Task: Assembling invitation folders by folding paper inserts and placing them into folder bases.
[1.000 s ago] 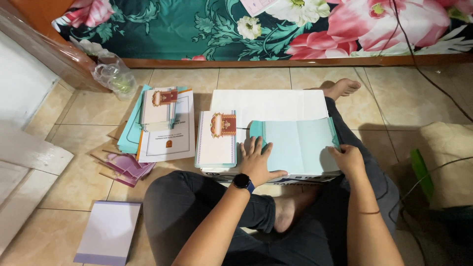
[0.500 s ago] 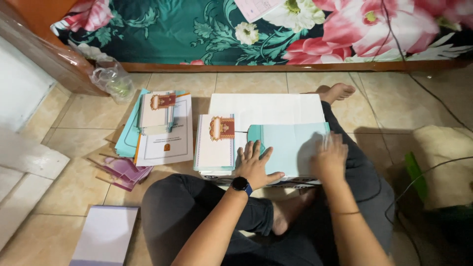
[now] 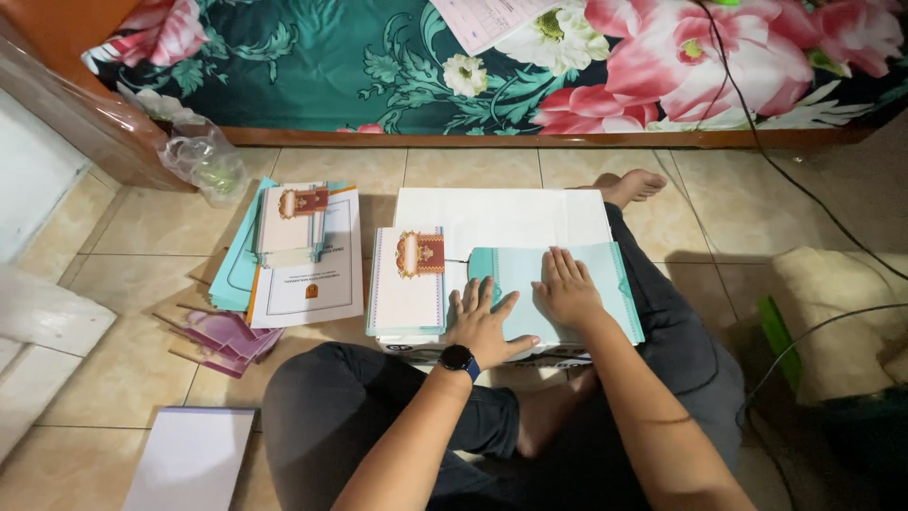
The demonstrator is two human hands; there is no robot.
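Teal card lies crosswise (both palms flat).

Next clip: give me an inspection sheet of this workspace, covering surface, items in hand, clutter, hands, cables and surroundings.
Surface: white flat box on the lap, over beige floor tiles.
Items in hand: pale teal folded card sheet lying flat on the box; stack of white cards with red-gold emblem beside it.
Clutter: second card and paper pile; pink-purple pieces; white sheet; clear plastic bag.
Hands: left hand and right hand, both flat on the teal sheet.
Cables: black cable across floor.
Surroundings: teal floral bedcover; cream cushion.
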